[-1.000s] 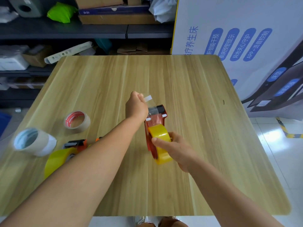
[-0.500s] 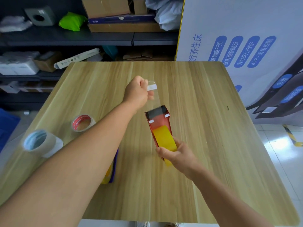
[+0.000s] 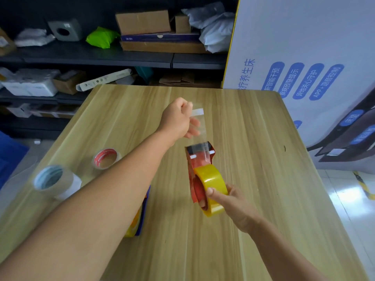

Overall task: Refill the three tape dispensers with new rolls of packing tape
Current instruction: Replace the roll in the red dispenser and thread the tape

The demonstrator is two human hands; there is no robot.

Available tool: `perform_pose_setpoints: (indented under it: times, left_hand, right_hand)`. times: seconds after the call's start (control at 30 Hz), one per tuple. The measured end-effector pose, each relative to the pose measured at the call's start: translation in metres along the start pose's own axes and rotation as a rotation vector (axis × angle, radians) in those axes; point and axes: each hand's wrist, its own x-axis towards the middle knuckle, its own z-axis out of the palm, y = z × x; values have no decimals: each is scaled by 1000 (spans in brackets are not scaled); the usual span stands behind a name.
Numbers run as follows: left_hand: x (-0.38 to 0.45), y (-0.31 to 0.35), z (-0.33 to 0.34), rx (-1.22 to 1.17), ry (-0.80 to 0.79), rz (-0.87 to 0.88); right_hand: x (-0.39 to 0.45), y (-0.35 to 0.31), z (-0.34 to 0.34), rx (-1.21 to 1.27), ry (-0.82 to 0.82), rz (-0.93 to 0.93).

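Note:
A red tape dispenser [image 3: 197, 161] loaded with a yellow tape roll [image 3: 212, 182] is held above the middle of the wooden table [image 3: 263, 179]. My right hand [image 3: 233, 201] grips the roll and dispenser from below. My left hand [image 3: 178, 118] pinches the clear tape end [image 3: 197, 118], which stretches up from the dispenser's blade end. Another dispenser with a blue frame and yellow roll [image 3: 139, 218] lies under my left forearm, mostly hidden.
A near-empty roll with a red core [image 3: 106, 159] and a clear roll with a pale blue core [image 3: 54, 181] lie on the table's left side. Dark shelves with boxes [image 3: 142, 37] stand behind. A large printed carton [image 3: 304, 57] stands at the right.
My left hand has pulled the tape end farther up and away from the dispenser. The dispenser has turned so the roll's side shows again. The camera has tilted upward.

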Motion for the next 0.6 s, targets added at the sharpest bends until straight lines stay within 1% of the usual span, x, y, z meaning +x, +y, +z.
perform_pose_setpoints:
  times: [0.1,0.17,0.23,0.37,0.5,0.57,0.6]
  left_hand:
    - [-5,11,5,-23,-31,101]
    - [-5,19,4,4,-10,166]
    - [-4,25,0,6,33,185]
    - [4,36,-9,-60,78,135]
    - [13,42,-15,-50,135,143]
    - [19,38,-18,-63,171,93]
    - [22,34,-19,-79,188,42]
  right_hand:
    - [2,-5,0,-6,-18,34]
    - [4,-5,1,-38,-42,29]
    - [4,-7,2,-52,-59,32]
    - [2,-8,0,-79,-68,52]
    - [2,-10,0,-120,-37,72]
    - [1,-11,0,-122,-17,55]
    - [0,-11,-1,-121,-10,50]
